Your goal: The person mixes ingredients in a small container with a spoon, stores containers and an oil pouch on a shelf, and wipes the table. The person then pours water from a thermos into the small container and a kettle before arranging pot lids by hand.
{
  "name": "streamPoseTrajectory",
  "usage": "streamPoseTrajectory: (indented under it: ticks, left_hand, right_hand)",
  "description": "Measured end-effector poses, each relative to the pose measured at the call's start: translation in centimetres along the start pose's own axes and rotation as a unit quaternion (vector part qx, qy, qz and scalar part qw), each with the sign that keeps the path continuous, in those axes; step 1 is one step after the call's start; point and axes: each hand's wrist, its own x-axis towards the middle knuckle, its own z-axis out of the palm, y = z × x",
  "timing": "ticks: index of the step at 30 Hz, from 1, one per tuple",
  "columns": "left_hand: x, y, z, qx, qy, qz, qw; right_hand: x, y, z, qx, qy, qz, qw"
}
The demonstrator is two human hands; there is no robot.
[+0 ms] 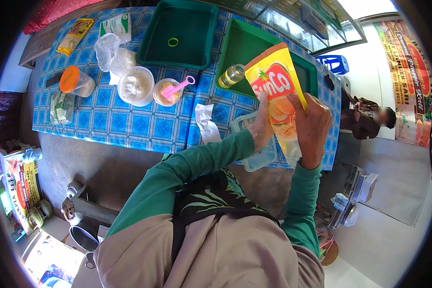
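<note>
Both hands hold a yellow and orange cooking oil pouch (pixel 278 89) marked SunCo, raised above the right part of the table. My left hand (pixel 261 124) grips its lower left side, the thumb lying on the front. At the right edge, my right hand (pixel 314 127) is closed round the pouch, its fingers bent. A small glass jar (pixel 231 76) with yellowish contents is just left of the pouch, by the green tray. Below my hands sits a clear plastic container (pixel 259 161), partly hidden by my left forearm and the pouch.
A blue checked cloth covers the table (pixel 113 122). On it are a green tray (pixel 240 38), a darker tray (pixel 177 57) with a yellow-green ring (pixel 173 42), a tub of white powder (pixel 137 86), a cup (pixel 168 98) with a pink scoop (pixel 180 87), and an orange-lidded jar (pixel 77 81). A person (pixel 372 117) is at right.
</note>
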Motion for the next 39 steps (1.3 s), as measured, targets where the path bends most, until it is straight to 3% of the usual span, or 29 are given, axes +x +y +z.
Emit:
streamPoseTrajectory:
  ticks: [32,39]
  left_hand:
    - [-0.7,0.3,-0.3,0.011,0.012,-0.017,1.000]
    - [-1.1,1.1,-0.6,0.053,0.028,-0.036,0.998]
  right_hand:
    - [-1.4,0.1,0.5,0.000,-0.001,0.032,0.999]
    - [-3.4,1.1,1.3,0.095,0.026,0.086,0.991]
